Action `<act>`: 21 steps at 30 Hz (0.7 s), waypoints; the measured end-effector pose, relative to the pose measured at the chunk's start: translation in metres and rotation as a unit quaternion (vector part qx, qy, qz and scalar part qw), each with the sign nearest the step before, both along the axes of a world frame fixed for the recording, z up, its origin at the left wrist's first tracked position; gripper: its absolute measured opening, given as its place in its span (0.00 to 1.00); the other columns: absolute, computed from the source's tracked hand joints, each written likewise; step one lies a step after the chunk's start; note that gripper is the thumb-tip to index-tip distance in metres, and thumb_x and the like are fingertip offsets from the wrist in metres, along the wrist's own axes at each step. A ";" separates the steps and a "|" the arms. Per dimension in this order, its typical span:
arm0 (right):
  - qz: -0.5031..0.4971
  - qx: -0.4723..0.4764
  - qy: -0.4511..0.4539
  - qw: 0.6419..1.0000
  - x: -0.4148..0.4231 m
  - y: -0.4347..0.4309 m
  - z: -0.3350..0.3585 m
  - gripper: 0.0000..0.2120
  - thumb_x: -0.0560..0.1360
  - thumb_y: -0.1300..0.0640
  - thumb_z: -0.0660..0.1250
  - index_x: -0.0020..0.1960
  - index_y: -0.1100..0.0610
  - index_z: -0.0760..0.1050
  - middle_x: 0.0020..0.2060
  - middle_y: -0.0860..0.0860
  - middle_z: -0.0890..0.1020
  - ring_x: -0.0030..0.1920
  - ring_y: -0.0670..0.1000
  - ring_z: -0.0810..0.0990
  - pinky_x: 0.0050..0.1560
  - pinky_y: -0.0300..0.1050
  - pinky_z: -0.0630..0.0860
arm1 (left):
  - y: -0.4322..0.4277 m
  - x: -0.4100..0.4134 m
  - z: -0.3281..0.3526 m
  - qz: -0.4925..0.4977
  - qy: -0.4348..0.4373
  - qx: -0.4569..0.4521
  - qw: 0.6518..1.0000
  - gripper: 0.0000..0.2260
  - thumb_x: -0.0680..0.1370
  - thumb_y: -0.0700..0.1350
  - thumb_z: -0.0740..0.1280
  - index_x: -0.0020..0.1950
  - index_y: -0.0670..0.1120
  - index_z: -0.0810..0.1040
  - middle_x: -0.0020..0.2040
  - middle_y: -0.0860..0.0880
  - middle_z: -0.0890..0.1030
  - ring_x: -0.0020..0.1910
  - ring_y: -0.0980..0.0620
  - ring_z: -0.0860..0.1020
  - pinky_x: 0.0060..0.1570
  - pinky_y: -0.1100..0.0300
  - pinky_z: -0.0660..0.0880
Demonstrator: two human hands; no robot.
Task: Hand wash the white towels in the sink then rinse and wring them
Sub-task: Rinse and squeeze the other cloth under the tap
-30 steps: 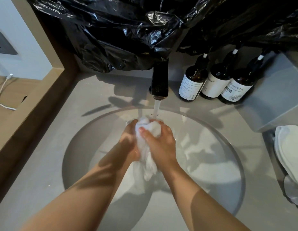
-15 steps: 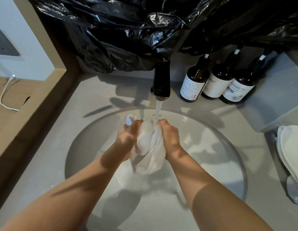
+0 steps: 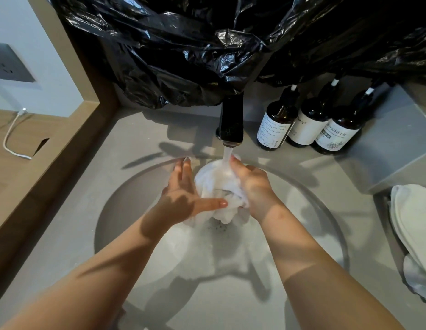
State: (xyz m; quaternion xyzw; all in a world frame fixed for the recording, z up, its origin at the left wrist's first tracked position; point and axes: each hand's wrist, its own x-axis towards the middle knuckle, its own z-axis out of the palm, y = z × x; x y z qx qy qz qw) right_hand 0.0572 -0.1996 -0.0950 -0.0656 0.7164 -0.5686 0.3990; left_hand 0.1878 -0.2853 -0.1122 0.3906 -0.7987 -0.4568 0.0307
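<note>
A bunched, wet white towel (image 3: pixel 214 184) sits between my two hands over the round sink (image 3: pixel 321 210), directly under the running water from the black faucet (image 3: pixel 231 122). My left hand (image 3: pixel 183 196) lies flat against the towel's left side, fingers straight and thumb stretched across its front. My right hand (image 3: pixel 252 186) curls round the towel's right side and grips it. The towel's lower end hangs down toward the drain.
Three dark pump bottles (image 3: pixel 309 125) stand behind the sink at the right. More white towels (image 3: pixel 412 225) lie on the counter at the right edge. Black plastic sheeting (image 3: pixel 207 48) hangs over the back. A wooden ledge (image 3: pixel 40 163) borders the left.
The towel moved up closer under the stream. My left hand opened from a grip to a flat palm against the towel, while my right hand kept hold.
</note>
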 end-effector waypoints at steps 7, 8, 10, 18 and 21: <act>0.107 -0.006 0.050 0.993 0.000 0.008 0.017 0.14 0.71 0.44 0.71 0.46 0.54 0.75 0.36 0.49 0.81 0.35 0.48 0.80 0.31 0.38 0.71 | -0.004 0.001 0.002 -0.041 0.211 0.113 0.970 0.10 0.71 0.42 0.75 0.51 0.47 0.79 0.43 0.55 0.83 0.43 0.62 0.81 0.43 0.72 0.75; 0.153 -0.012 0.064 0.986 -0.001 0.012 0.020 0.13 0.71 0.45 0.71 0.49 0.53 0.76 0.37 0.48 0.83 0.35 0.45 0.81 0.33 0.37 0.73 | -0.008 0.000 0.003 -0.023 0.256 0.143 0.956 0.11 0.71 0.41 0.74 0.52 0.43 0.80 0.46 0.50 0.85 0.46 0.57 0.83 0.48 0.65 0.77; 0.234 0.009 0.099 0.967 -0.002 0.020 0.020 0.20 0.68 0.46 0.74 0.56 0.51 0.74 0.46 0.48 0.84 0.43 0.45 0.82 0.41 0.37 0.76 | -0.014 0.000 0.007 0.004 0.290 0.191 0.938 0.17 0.66 0.44 0.74 0.53 0.42 0.81 0.49 0.44 0.84 0.49 0.46 0.82 0.51 0.53 0.78; 0.245 0.083 0.213 0.942 -0.018 0.033 0.020 0.21 0.54 0.47 0.72 0.45 0.50 0.74 0.43 0.48 0.79 0.46 0.48 0.78 0.45 0.41 0.75 | -0.029 -0.006 0.039 -0.094 0.132 0.096 0.982 0.22 0.65 0.44 0.79 0.55 0.46 0.76 0.49 0.47 0.80 0.48 0.49 0.79 0.49 0.55 0.78; 0.222 0.010 0.099 0.970 -0.014 0.038 0.021 0.19 0.64 0.58 0.76 0.50 0.54 0.71 0.40 0.48 0.78 0.37 0.45 0.78 0.34 0.38 0.72 | -0.034 -0.012 0.044 -0.023 0.156 0.168 0.973 0.18 0.65 0.42 0.79 0.51 0.46 0.77 0.47 0.43 0.82 0.46 0.45 0.81 0.50 0.50 0.79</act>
